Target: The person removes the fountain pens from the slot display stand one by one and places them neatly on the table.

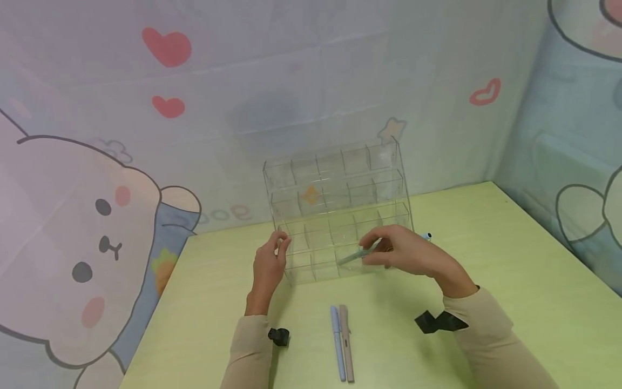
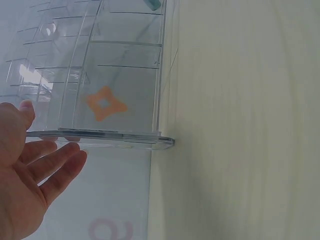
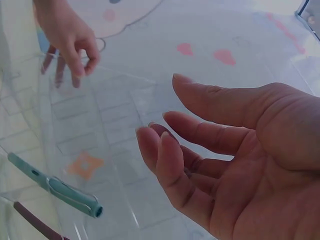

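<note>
Left hand (image 1: 269, 265) steadying organizer (image 1: 335, 210) at its left edge, fingers straight. Right hand (image 1: 405, 253) open, fingers relaxed beside teal pen (image 3: 52, 186) lying in front-row slot. Two pens (image 1: 342, 341) loose on surface (image 1: 510, 281).

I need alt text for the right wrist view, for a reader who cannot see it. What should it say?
An open right hand, fingers relaxed and holding nothing, hovers near a clear acrylic organizer. A teal pen lies inside the organizer, with a dark reddish pen below it. The left hand touches the organizer's far side.
</note>
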A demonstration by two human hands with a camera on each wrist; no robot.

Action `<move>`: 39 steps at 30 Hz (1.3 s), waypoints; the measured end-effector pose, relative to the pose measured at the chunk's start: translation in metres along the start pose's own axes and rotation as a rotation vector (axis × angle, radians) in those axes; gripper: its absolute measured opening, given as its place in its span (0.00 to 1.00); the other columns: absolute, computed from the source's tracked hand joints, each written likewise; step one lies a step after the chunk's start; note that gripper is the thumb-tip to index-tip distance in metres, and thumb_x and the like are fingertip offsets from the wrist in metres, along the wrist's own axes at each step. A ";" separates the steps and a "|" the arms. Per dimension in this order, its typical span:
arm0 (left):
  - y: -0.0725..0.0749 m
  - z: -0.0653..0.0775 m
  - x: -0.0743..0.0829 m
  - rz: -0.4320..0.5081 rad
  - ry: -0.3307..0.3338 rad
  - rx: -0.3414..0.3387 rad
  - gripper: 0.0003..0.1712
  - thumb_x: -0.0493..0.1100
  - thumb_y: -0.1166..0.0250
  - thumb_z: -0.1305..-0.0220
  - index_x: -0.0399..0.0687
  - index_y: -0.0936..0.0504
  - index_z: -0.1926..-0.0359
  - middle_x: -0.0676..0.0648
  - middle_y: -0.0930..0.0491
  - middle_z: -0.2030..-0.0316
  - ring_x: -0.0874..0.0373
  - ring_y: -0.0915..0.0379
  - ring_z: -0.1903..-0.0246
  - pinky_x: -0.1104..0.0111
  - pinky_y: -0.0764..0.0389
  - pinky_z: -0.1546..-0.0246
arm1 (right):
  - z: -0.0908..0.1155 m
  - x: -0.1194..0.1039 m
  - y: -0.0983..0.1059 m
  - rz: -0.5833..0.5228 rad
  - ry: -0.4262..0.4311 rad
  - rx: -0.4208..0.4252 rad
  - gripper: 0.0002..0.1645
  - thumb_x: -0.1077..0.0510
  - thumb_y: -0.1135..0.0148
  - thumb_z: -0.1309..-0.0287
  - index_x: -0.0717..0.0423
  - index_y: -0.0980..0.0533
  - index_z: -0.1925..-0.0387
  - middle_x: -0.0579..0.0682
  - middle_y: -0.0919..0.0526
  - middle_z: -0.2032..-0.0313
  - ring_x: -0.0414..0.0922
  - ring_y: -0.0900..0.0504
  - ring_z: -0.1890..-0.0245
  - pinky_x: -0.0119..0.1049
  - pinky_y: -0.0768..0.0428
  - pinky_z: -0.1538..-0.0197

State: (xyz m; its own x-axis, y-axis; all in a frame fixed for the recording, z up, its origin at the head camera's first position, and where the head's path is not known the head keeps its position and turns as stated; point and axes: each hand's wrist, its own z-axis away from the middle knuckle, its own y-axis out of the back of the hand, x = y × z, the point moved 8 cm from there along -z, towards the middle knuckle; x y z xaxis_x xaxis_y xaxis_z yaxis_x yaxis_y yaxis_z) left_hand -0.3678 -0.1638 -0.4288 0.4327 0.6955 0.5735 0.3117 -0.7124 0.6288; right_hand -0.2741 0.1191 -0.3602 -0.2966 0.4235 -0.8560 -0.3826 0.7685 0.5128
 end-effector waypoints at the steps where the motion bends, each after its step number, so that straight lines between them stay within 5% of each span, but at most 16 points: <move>1: 0.001 0.000 0.001 -0.002 -0.002 0.002 0.09 0.52 0.44 0.24 0.54 0.23 0.56 0.35 0.16 0.52 0.43 0.14 0.66 0.50 0.21 0.75 | 0.001 0.000 0.004 0.001 0.004 0.012 0.21 0.55 0.32 0.35 0.60 0.23 0.45 0.52 0.18 0.51 0.47 0.17 0.56 0.45 0.20 0.56; 19: 0.003 -0.001 0.003 -0.004 0.012 -0.003 0.08 0.50 0.43 0.24 0.53 0.23 0.56 0.33 0.17 0.51 0.41 0.14 0.69 0.58 0.27 0.81 | 0.025 0.010 0.068 0.115 -0.012 0.228 0.25 0.51 0.34 0.34 0.58 0.24 0.40 0.53 0.20 0.45 0.49 0.22 0.47 0.47 0.26 0.47; 28: 0.001 0.002 0.002 0.010 -0.020 0.000 0.07 0.49 0.44 0.23 0.53 0.23 0.55 0.34 0.15 0.56 0.37 0.16 0.56 0.60 0.28 0.83 | 0.025 0.027 0.078 0.124 -0.042 0.249 0.28 0.52 0.35 0.32 0.62 0.27 0.38 0.58 0.22 0.43 0.53 0.24 0.44 0.50 0.26 0.45; 39: -0.001 0.002 0.002 0.010 -0.018 -0.012 0.10 0.52 0.45 0.23 0.53 0.24 0.54 0.34 0.16 0.52 0.39 0.15 0.63 0.63 0.30 0.83 | 0.027 0.049 0.090 0.130 -0.083 0.272 0.28 0.54 0.36 0.31 0.66 0.29 0.37 0.62 0.24 0.42 0.57 0.25 0.42 0.52 0.26 0.46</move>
State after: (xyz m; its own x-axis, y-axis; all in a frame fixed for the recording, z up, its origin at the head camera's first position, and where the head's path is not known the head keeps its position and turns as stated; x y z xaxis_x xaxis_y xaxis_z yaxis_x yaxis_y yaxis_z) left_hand -0.3653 -0.1620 -0.4300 0.4509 0.6865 0.5705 0.2971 -0.7181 0.6293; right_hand -0.2991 0.2216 -0.3576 -0.2511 0.5555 -0.7927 -0.0945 0.8010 0.5912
